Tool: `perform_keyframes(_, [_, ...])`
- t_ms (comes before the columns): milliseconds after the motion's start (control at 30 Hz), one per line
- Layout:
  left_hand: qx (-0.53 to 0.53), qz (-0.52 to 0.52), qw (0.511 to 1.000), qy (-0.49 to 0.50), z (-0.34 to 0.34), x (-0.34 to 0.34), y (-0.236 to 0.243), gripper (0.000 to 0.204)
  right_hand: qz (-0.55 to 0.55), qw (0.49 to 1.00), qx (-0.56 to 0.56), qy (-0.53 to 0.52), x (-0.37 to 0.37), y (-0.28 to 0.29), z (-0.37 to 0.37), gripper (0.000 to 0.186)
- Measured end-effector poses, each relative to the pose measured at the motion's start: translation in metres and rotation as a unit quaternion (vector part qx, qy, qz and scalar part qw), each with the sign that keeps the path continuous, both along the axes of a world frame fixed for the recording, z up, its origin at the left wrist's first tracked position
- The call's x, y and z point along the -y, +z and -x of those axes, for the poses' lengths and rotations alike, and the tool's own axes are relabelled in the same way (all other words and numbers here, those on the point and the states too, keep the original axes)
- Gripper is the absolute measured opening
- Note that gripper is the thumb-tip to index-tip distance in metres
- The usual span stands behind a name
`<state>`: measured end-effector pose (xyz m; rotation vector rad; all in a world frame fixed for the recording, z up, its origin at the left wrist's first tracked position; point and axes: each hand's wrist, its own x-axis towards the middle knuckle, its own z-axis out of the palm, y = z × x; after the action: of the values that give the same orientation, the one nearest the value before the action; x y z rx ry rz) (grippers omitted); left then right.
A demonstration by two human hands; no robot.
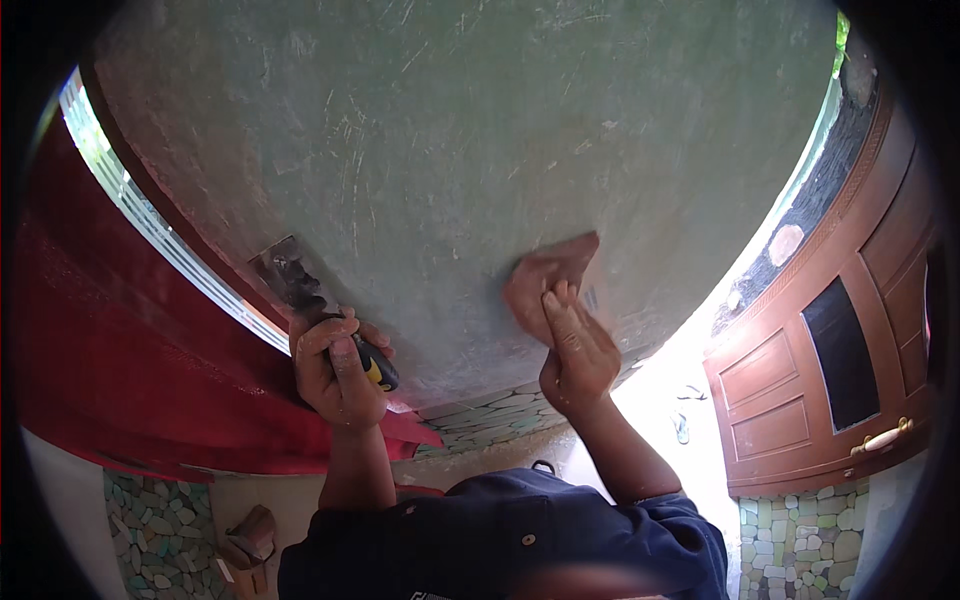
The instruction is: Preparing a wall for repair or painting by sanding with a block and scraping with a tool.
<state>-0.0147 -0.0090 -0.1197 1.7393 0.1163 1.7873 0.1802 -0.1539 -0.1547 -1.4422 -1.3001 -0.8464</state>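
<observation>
A green, scratched, dusty wall panel (430, 140) fills the view in front of me. My left hand (340, 375) is closed around the black and yellow handle of a scraper (375, 362), whose wide metal blade lies close to the panel's lower left edge. Dark smudges mark that blade. On the right, my right hand (582, 350) presses a reddish-brown piece of sandpaper (545, 285) to the panel with its fingers. One corner of the sandpaper sticks up past the fingertips. Pale dust coats both hands.
Red cloth (150, 330) hangs along the left side. A brown panelled door (770, 375) with a light handle stands at the right, beside a bright opening with sandals (682, 428) on the floor. Stone cladding (500, 418) runs below the panel. A brown cardboard box (250, 540) sits lower left.
</observation>
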Motion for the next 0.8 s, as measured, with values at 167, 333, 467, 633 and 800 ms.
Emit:
perform_keyframes(167, [0.006,-0.001,1.0,-0.007,0.005,0.0,0.004,0.015,-0.09,0.989,0.112,-0.016,-0.013,0.087,-0.022,0.057])
perform_keyframes(333, [0.006,0.002,1.0,-0.01,0.002,0.001,0.003,0.015,-0.177,0.942,0.27,-0.094,-0.027,0.216,-0.05,0.039])
perform_keyframes(467, [-0.004,-0.002,1.0,-0.017,0.003,-0.001,0.002,0.015,-0.243,0.939,0.23,-0.077,-0.03,0.262,-0.035,0.036])
perform_keyframes(633, [-0.002,-0.014,1.0,-0.015,0.004,0.0,0.003,0.016,-0.206,0.971,0.119,-0.032,-0.027,0.241,-0.024,0.036])
perform_keyframes(800, [-0.003,-0.009,1.0,-0.01,0.006,-0.003,-0.002,0.017,-0.152,0.981,0.095,-0.07,-0.026,0.163,-0.031,0.065])
